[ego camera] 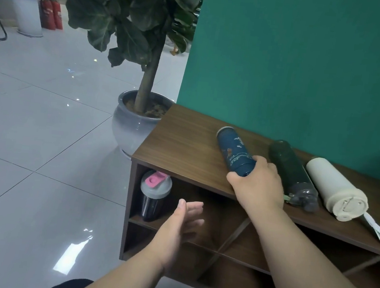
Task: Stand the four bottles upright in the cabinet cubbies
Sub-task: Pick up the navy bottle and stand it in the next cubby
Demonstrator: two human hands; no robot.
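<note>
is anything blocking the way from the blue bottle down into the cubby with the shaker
Nothing visible blocks it. The right hand grips the blue bottle on the cabinet top; the shaker stands at the cubby's left, and the open left hand hovers out front.

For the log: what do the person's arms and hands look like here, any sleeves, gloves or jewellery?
Both arms are bare along all of their visible length: no sleeves show. The left hand and the right hand wear no gloves, and no rings, watch or wristband are visible. A dark patch at the bottom edge may be clothing, but that cannot be told.
</note>
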